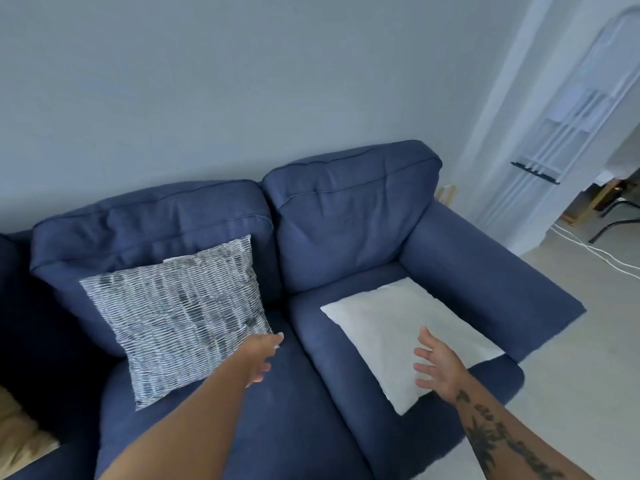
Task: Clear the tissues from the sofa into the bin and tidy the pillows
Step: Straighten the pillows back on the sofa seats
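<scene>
- Nearest the camera, both forearms extended over the front of the blue sofa; the right one carried dark tattoos.
- At the seam between the two seat cushions, the left hand had its fingers loosely straight and held nothing. Its index fingertip sat at the lower right corner of the patterned pillow; whether it touched the fabric could not be told.
- Over the right seat, the right hand was spread wide and empty, palm down above the near edge of the white pillow. Contact with the pillow was unclear.
- That white pillow lay flat on the right seat cushion, set askew, one corner reaching the seat's front edge.
- Further back, the patterned pillow leaned, tilted, against the left back cushion with its lower edge on the seat.
- No tissues showed on the visible sofa and no bin was in view, so the step in hand looked like the pillow tidying.
- Next, the white pillow probably needed both hands on its edges, since it looked soft and likely to sag, then standing against the right back cushion to match its neighbour.
- Beyond the armrest stood a white wire rack.
</scene>
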